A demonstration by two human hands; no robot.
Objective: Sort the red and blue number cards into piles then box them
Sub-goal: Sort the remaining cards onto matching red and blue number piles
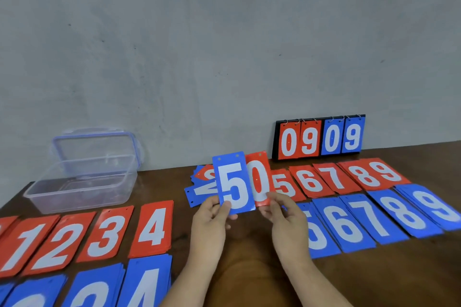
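Dark brown wooden bench (386,271) against a grey wall.

Clear rectangular plastic box (82,182), far left of the bench, open. Its blue-trimmed clear lid (97,147) stands upright behind it. Through the box walls only the bench surface shows.

Sorted cards, flat on the bench:
- near left: red piles 1 to 4 (104,234), with blue piles (147,284) in front of them, the blue partly cut off by the frame edge
- right: red piles 5 to 9 (331,178) behind, blue piles 5 to 9 (374,217) in front

Black flip scoreboard (319,138), upright at the wall, far right, reads red 09, blue 09.

Small mixed heap of red and blue cards (202,189), centre, partly hidden behind the raised cards.

Left hand (212,217): grip pinches the lower edge of a blue "5" card (234,182), held upright above the bench.

Right hand (284,214): grip pinches the lower edge of a red "0" card (259,179), just beside the blue one and partly behind it.
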